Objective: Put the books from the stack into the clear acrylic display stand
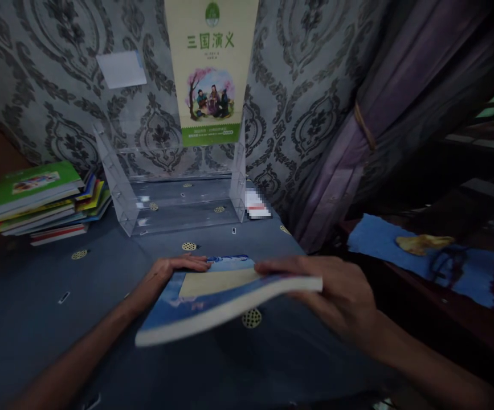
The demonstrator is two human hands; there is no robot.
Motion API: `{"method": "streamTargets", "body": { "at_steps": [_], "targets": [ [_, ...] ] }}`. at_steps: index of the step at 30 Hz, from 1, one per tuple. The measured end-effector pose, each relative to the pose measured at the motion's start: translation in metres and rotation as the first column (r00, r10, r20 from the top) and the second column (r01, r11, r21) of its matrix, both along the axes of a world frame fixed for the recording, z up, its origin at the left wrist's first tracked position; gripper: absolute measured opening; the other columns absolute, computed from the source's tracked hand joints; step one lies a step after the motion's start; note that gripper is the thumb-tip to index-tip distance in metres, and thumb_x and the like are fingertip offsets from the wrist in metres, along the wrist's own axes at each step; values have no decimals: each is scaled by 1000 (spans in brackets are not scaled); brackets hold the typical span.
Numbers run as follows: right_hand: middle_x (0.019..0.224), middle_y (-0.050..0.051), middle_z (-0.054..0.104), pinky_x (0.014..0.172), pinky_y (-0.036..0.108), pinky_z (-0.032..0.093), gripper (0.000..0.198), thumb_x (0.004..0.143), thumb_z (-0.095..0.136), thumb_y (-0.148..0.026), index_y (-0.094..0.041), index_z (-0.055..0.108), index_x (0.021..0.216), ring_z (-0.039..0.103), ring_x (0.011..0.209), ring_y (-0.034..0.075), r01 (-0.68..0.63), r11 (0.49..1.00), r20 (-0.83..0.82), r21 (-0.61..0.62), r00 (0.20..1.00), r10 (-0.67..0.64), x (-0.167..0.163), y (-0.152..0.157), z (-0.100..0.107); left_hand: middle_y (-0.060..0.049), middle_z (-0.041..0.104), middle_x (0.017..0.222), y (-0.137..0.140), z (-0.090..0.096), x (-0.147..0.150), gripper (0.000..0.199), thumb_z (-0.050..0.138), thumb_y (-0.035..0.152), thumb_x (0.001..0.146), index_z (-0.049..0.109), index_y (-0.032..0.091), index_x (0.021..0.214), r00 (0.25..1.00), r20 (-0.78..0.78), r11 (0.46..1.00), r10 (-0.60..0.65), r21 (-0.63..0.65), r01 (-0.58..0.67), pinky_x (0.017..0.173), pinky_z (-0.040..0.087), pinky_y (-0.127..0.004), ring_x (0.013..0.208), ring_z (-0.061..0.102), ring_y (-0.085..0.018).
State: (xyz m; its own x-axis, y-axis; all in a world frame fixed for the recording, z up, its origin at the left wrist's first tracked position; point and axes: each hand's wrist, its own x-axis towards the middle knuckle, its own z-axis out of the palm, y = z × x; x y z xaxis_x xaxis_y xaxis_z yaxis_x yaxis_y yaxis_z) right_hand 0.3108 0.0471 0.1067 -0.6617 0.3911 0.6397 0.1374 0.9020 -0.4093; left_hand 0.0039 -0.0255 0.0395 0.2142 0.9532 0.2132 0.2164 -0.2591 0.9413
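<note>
A blue-covered paperback book (225,299) with a pale band across its cover lies at a tilt over the table, its right side raised. My right hand (336,285) grips that raised side, thumb beneath and fingers on top. At the book's far left corner, my left hand (187,263) rests with fingers stretched out flat, touching the cover. Beyond both hands stands a clear acrylic rack (121,196). A tall cream and green book (212,74) with a picture of three figures is propped upright at the back of the rack.
A stack of books (37,193), green cover uppermost, sits at the left on the blue patterned tablecloth (28,296). A small white and red item (257,204) lies right of the rack. A tied purple curtain (358,136) and a blue cloth (379,245) are at the right.
</note>
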Motion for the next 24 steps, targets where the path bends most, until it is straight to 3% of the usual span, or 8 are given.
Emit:
{"method": "streamTargets", "body": {
  "at_steps": [4,7,10,12,15,18,22,24],
  "targets": [
    [63,0,68,53,25,50,43,101,52,-52,-23,73,77,65,56,15,197,974,-120,-110,970,-209,-16,16,11,-8,76,118,-1,-3,-1,69,58,80,80,76,22,112,984,118,988,135,-94,-125,105,49,-55,118,66,-38],
    [60,-1,61,52,25,46,44,98,55,-55,-22,70,73,58,54,13,216,956,-184,-198,950,-253,-28,26,13,-10,75,116,-4,1,7,62,79,64,71,72,21,115,968,94,962,232,-169,-214,96,56,-48,111,69,-34],
    [64,-1,60,54,26,46,41,95,57,-58,-22,70,81,56,57,14,218,935,-222,-279,933,-284,-40,35,6,-8,76,97,-5,9,18,46,74,57,78,73,17,101,936,4,915,352,-214,-343,80,58,-36,93,70,-27],
    [71,0,64,58,27,48,38,90,63,-60,-22,69,88,58,62,16,197,919,-226,-342,932,-285,-46,41,-7,-6,74,87,-4,14,22,41,69,56,82,72,16,90,912,-33,895,409,-177,-409,73,56,-31,85,68,-25],
    [86,2,70,64,30,52,39,85,70,-57,-22,67,101,63,71,19,117,890,-180,-440,960,-215,-51,48,-38,-4,73,84,1,15,26,38,66,56,83,70,17,82,893,-31,889,449,-83,-450,74,55,-30,85,67,-23],
    [89,3,72,67,32,54,35,88,66,-53,-22,67,103,65,75,20,100,866,-117,-490,977,-178,-52,50,-61,-3,73,86,4,12,27,38,65,56,82,70,18,86,885,2,885,465,-34,-465,79,55,-30,87,67,-22],
    [97,6,74,73,36,57,35,87,66,-53,-22,67,104,68,82,22,103,840,-140,-533,968,-208,-50,45,-64,-4,71,83,3,11,29,43,66,59,81,68,16,88,865,28,865,501,-47,-499,75,53,-29,82,66,-21],
    [99,6,75,76,38,58,40,85,68,-55,-22,66,107,71,85,24,54,791,-169,-609,966,-196,-50,40,-60,-4,72,87,3,10,30,49,68,61,80,66,15,96,863,105,869,494,-100,-485,73,54,-29,82,67,-21]
  ]
}}
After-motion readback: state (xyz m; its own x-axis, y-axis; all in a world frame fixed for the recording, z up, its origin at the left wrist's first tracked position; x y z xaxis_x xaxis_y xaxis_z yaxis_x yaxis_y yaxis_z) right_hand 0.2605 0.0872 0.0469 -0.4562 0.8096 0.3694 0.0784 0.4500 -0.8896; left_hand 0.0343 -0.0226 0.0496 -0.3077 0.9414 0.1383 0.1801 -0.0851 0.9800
